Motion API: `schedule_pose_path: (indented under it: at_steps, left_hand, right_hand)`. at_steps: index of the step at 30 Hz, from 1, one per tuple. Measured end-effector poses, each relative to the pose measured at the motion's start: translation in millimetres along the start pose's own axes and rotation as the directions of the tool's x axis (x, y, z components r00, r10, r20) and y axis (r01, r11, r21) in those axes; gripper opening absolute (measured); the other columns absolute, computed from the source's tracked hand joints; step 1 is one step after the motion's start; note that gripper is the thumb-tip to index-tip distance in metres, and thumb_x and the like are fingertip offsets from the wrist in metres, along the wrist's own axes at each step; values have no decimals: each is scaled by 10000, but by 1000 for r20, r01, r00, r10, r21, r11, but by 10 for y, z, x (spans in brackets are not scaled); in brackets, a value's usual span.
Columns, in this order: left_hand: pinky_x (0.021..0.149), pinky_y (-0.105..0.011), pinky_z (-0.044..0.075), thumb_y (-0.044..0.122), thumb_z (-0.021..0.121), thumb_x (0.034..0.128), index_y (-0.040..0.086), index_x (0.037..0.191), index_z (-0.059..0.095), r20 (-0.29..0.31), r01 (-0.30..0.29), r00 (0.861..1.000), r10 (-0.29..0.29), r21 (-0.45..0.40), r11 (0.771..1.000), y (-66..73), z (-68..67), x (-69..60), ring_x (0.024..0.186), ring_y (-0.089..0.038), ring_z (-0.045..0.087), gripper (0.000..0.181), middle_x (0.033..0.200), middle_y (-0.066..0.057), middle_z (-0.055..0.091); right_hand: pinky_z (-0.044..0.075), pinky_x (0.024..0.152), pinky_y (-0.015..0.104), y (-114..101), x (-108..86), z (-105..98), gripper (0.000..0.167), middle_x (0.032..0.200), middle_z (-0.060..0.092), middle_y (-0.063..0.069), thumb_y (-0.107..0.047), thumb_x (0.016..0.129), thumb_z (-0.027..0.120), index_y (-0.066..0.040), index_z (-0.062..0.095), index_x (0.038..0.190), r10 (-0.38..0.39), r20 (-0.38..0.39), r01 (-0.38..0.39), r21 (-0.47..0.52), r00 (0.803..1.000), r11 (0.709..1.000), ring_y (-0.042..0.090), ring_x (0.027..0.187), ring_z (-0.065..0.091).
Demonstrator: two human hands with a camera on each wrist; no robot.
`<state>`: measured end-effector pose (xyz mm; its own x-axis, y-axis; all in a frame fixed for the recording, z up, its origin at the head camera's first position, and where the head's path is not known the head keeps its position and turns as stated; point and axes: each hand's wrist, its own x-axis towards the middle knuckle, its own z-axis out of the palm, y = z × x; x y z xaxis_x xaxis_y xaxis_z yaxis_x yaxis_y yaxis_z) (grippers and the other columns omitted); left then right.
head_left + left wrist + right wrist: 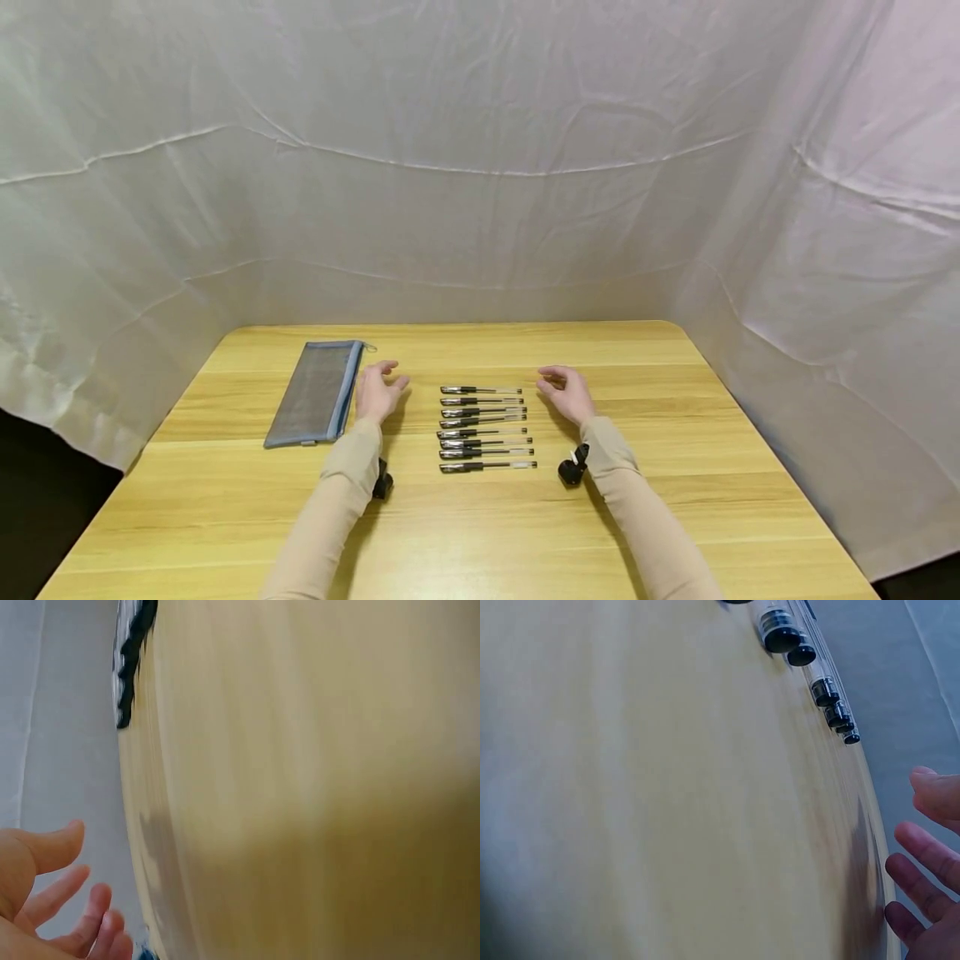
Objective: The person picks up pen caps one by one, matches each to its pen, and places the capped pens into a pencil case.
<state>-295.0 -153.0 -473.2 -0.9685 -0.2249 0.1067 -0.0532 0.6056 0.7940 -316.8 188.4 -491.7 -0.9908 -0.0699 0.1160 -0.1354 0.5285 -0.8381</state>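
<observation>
Several capped pens with clear barrels (480, 432) lie in a column on the wooden table, parallel and sideways, dark caps to the left. Left of them, the left hand (378, 393) hovers with loosely bent fingers and holds nothing; it is nearest the mesh pouch (315, 396). The right hand (567, 393) is to the right of the pens, fingers relaxed and apart from them. In the left wrist view the left hand (64, 900) has spread fingers. The right wrist view shows the right hand (930, 870) and the pen ends (825, 691).
The grey pouch with blue edging lies flat at the table's left, its zip pull at the top right corner. A pale curtain (480, 217) surrounds the back and sides of the table (465, 533). A small black device is on each wrist.
</observation>
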Motion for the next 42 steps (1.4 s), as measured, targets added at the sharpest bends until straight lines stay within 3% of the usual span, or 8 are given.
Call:
schedule_pose_path:
  at_steps: [4, 10, 17, 23, 31, 42]
  left_hand:
    - [1164, -588, 288, 211, 681, 957, 16, 1410, 540, -56, 42, 998, -40, 40, 998, -73, -147, 13, 1383, -466, 346, 513, 1461, -277, 462]
    - [1226, -606, 173, 265, 660, 961, 12, 1499, 412, -77, 105, 992, -97, 106, 989, -238, -349, 43, 1465, -490, 211, 645, 1542, -303, 315]
    - [1240, -619, 87, 291, 632, 948, -36, 1530, 308, -20, 153, 988, -152, 178, 972, -407, -541, 9, 1478, -513, 116, 742, 1577, -336, 201]
    - [1226, -646, 45, 335, 663, 928, -55, 1540, 250, 52, 177, 980, -194, 230, 957, -462, -684, -71, 1471, -548, 41, 834, 1584, -367, 100]
    - [1142, -661, 156, 386, 698, 905, -24, 1481, 338, 67, 226, 966, -250, 251, 941, -498, -752, -128, 1363, -561, 146, 793, 1484, -383, 195]
    - [1106, -663, 205, 359, 714, 908, -63, 1410, 452, 92, 200, 972, -215, 145, 969, -572, -779, -174, 1320, -550, 212, 706, 1434, -380, 315]
  right_hand:
    - [439, 1138, 512, 4, -12, -15, 380, 1372, 596, 270, -91, 972, 638, 43, 596, 1326, 18, -3, -18, 31, 1000, 999, 430, 1292, 564]
    - [428, 1149, 506, 38, -40, -42, 398, 1392, 583, 272, -96, 973, 641, 48, 584, 1340, 13, -7, -13, 22, 1000, 1000, 430, 1322, 542]
    - [411, 1155, 529, 52, -98, -115, 424, 1409, 556, 294, -84, 976, 630, 69, 551, 1364, -7, 7, 7, 18, 1000, 1000, 452, 1335, 521]
    - [410, 1157, 528, 99, -142, -183, 419, 1406, 561, 292, -89, 974, 642, 67, 560, 1354, -8, 6, 8, 9, 1000, 1000, 449, 1331, 527]
    - [405, 1160, 529, 117, -201, -268, 424, 1419, 545, 303, -83, 981, 628, 71, 546, 1368, -3, 20, 3, 1, 1000, 1000, 448, 1323, 535]
    - [413, 1148, 541, 159, -250, -306, 419, 1388, 576, 292, -108, 987, 632, 57, 557, 1364, -11, 15, 11, -36, 1000, 999, 443, 1298, 555]
